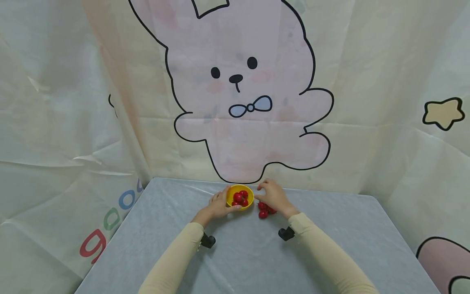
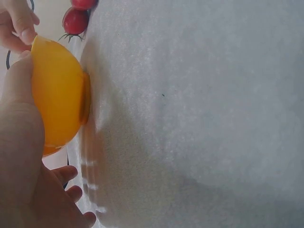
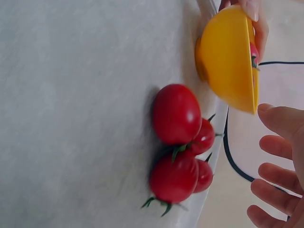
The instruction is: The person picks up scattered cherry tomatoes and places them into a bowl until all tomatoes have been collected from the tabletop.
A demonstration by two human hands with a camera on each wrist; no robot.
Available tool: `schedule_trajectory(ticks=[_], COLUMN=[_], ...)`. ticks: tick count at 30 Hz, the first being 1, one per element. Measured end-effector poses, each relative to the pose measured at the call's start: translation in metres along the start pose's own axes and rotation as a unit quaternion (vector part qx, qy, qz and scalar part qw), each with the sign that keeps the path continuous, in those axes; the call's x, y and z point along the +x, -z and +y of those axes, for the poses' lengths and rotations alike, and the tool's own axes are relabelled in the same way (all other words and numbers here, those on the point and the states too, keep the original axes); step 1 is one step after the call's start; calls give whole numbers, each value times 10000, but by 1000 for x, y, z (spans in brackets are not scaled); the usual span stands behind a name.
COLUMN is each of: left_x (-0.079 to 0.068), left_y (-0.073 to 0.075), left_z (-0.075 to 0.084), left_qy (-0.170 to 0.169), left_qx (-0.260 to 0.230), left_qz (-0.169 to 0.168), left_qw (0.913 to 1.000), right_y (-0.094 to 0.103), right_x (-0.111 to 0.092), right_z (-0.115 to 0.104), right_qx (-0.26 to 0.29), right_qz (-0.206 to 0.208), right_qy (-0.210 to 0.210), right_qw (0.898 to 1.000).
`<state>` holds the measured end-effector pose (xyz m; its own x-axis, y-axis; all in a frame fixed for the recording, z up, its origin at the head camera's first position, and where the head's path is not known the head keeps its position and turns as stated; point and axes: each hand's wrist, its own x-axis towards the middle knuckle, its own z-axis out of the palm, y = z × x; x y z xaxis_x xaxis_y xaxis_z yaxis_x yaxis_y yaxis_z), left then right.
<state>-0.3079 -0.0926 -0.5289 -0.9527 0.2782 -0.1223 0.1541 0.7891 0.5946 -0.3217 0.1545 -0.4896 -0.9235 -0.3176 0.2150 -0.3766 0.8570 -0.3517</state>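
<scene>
A small yellow bowl [image 1: 229, 203] stands on the table and holds several red cherry tomatoes [image 1: 238, 197]. My left hand [image 1: 219, 204] holds the bowl from its left side, thumb at the near rim and fingers round the far side. Just off the bowl's right rim is my right hand [image 1: 274, 197], its fingers loosely spread with nothing between them. In the right wrist view its thumb tip [image 3: 266, 108] is right by the rim. Below that hand, several more cherry tomatoes [image 3: 175, 114] with green stems lie grouped on the table.
A pale grey-blue cloth covers the table [image 1: 249, 253]. Directly behind its far edge hangs a light curtain [image 1: 367, 155] with a cartoon animal [image 1: 242, 139] printed on it. Similar sheets hang at both sides.
</scene>
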Motion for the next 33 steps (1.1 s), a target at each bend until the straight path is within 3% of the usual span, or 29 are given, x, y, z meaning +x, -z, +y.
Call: schedule_trajectory(ticks=[20, 33], left_x=[1, 0], left_y=[-2, -2], left_z=[-1, -2], left_qy=[68, -9], left_qx=[-10, 48], left_qz=[-37, 11], left_qw=[10000, 10000], right_y=[3, 5], right_x=[-15, -24], right_z=[31, 33], right_qx=[-228, -236], right_qz=[-94, -126], right_qy=[-393, -484], right_qw=[9989, 9985])
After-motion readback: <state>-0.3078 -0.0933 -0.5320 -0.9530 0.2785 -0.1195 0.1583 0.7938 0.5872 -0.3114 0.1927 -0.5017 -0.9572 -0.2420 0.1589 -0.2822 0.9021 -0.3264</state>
